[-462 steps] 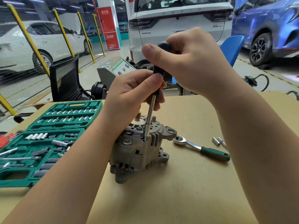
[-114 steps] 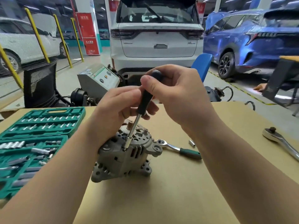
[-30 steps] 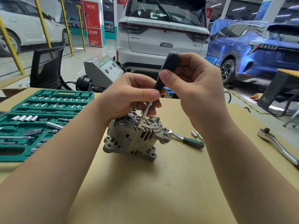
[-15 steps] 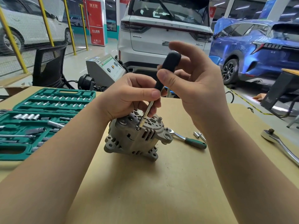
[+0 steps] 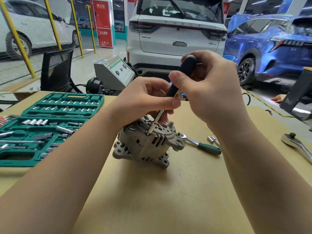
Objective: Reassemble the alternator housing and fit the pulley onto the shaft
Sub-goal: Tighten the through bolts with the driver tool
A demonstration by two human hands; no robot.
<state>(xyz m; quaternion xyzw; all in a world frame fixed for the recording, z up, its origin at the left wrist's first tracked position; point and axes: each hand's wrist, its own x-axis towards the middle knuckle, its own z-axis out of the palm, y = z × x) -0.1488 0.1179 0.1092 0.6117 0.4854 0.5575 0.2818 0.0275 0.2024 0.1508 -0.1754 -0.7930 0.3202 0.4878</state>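
garage bench. right hand grips driver handle; left hand pinches shaft, steadies alternator. keep driver square on bolt, turn gently.

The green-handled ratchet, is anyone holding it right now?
No, the ratchet lies untouched on the table beside the alternator.

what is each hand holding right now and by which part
The right hand grips the driver by its black handle. The left hand pinches the driver where handle meets shaft, above the alternator.
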